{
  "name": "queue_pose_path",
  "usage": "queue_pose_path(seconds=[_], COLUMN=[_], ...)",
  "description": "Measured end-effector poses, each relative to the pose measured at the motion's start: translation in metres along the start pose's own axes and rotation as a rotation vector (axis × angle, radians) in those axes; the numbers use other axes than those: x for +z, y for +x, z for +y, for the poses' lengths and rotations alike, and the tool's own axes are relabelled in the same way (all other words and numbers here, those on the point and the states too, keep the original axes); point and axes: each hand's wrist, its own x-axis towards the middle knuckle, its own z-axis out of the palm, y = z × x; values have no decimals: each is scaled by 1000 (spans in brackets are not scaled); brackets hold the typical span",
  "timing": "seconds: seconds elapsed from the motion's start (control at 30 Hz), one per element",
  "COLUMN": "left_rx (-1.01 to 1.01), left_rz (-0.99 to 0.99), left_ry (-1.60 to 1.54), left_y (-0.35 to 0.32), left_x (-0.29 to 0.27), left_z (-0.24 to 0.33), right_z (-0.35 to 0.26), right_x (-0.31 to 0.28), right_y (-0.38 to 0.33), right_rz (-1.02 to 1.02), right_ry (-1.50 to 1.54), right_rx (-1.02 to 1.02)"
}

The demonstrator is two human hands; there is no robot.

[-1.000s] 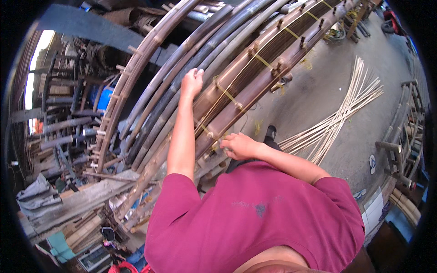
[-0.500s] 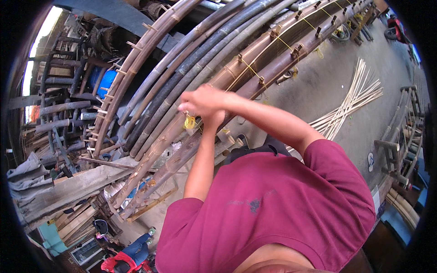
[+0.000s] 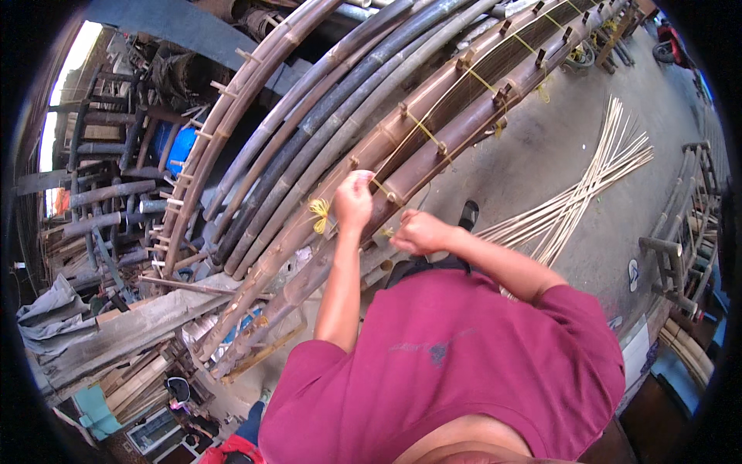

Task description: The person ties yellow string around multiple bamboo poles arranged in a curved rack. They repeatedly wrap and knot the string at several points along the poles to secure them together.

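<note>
Two long brown bamboo poles, a left pole (image 3: 382, 135) and a right pole (image 3: 464, 131), run side by side with short pegs standing up from them. Yellow cord (image 3: 422, 127) spans the gap from peg to peg. My left hand (image 3: 353, 203) is closed over the left pole, its fingertips pinching the cord that crosses to a peg on the right pole. A loose yellow cord bundle (image 3: 318, 216) hangs beside that wrist. Just right of the right pole, my right hand (image 3: 421, 232) is closed in a fist; its contents are hidden.
Several curved dark poles (image 3: 309, 124) lie left of the work, beside a pegged bamboo piece (image 3: 224, 116). Thin bamboo strips (image 3: 572, 193) lie crossed on the concrete floor. A bamboo frame (image 3: 668, 263) stands at the right. Another person in red (image 3: 236, 448) is at the lower left.
My hands were together over the left pole, the right crossing above the left. Now they are apart: the right has drawn back to the right and down, and the left has turned upright.
</note>
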Motion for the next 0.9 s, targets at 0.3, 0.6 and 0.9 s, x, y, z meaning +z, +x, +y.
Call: queue_pose_path(seconds=[0.3,0.6,0.9], left_rx=[-144,-106,50], left_rz=[125,47,132], left_ry=[609,488,576], left_y=[125,16,-105], left_x=[-7,-121,-76], left_z=[-65,-11,-81], right_z=[-16,-59,-149], right_x=[5,77,73], right_y=[10,31,193], right_rz=[-54,-214,435], right_ry=[-341,1191,452], right_rx=[140,732,506])
